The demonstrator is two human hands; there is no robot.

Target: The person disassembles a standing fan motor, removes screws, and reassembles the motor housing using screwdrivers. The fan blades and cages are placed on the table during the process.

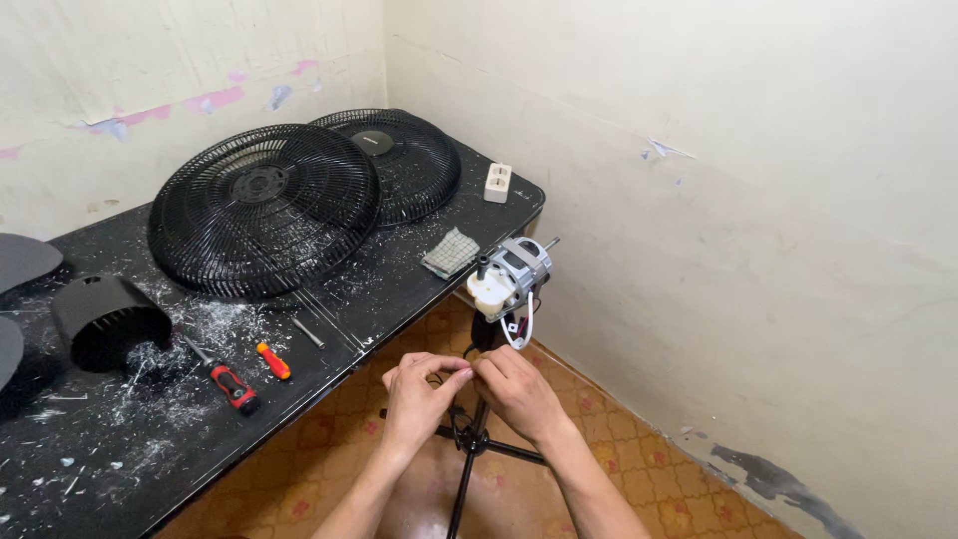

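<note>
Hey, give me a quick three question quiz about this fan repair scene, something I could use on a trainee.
1. True or false: both fan grilles lie flat on the black table.
2. What stands closest to the hands: A) the motor on the stand, B) the white power strip, C) the black motor cover?
3. How many screwdrivers lie on the table?

Key
1. True.
2. A. The left hand and right hand meet just below the motor.
3. Two: a red-and-black one and a small orange one.
</note>
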